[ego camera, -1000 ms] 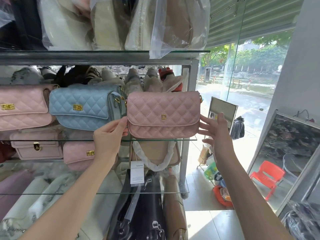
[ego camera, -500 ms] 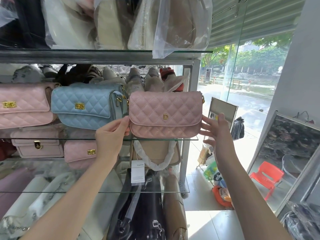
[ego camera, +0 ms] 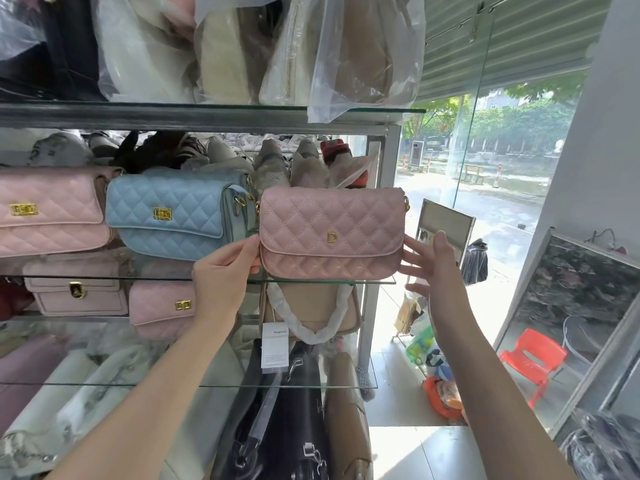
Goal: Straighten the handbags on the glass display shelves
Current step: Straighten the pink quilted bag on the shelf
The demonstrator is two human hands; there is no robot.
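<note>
Glass shelving crowds this shopfront, with bright street daylight beyond the right hand [ego camera: 436, 265]. Between the two hands stands the pink quilted handbag [ego camera: 329, 233], upright at the right end of the middle glass shelf [ego camera: 388, 281], with its gold D facing out. The left hand [ego camera: 221, 275] grasps the bag's left end, thumb and curled fingers closed on it. The right hand is released, its fingers straight and spread at the bag's right end, though contact is unclear. Just beyond the left hand's grip sits a blue quilted handbag [ego camera: 166, 213]. Directly below the grip, under the shelf, a beige bag [ego camera: 311, 306] carries a white tag [ego camera: 274, 346].
</note>
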